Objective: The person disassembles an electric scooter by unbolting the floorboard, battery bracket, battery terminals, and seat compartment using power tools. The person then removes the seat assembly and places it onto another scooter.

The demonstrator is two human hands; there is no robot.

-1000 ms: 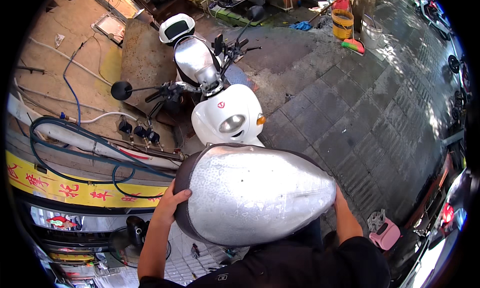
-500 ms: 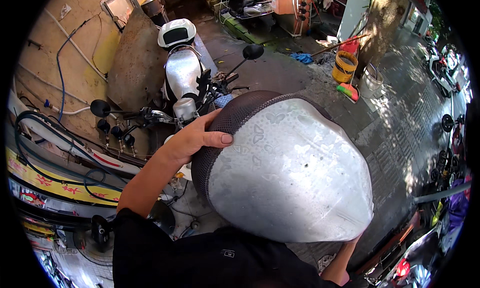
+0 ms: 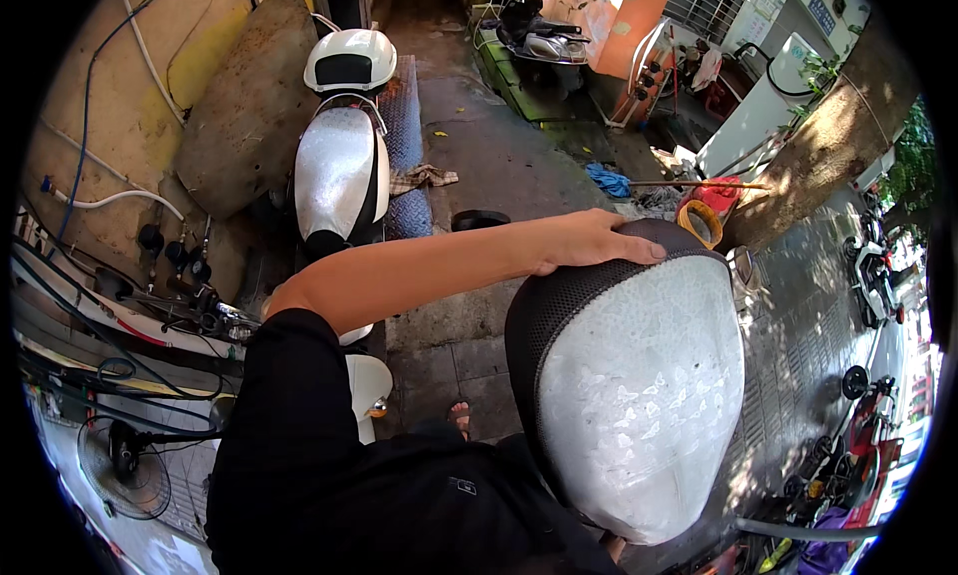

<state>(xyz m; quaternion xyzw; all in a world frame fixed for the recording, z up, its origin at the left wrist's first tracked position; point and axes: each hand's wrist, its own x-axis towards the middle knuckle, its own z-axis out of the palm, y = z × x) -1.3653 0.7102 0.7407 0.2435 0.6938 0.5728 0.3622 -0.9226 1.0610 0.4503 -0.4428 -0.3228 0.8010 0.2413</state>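
A scooter seat with a silver, butterfly-patterned top and black mesh sides is held up in front of me, to the right. It stands tilted on end, its silver face toward me. My left hand reaches across and is closed over the seat's upper rim, thumb on the mesh edge. Under the seat's lower end, only a sliver of my right hand shows against it; its fingers are hidden behind the seat.
A motorcycle with a silver-covered seat and white top box stands ahead left, by the wall. A yellow bucket, a blue cloth and a tree trunk are ahead right. A fan is at lower left.
The seat has swung to the right and turned more upright. My left arm has stretched rightward with it, its hand now on the upper rim. The view has shifted.
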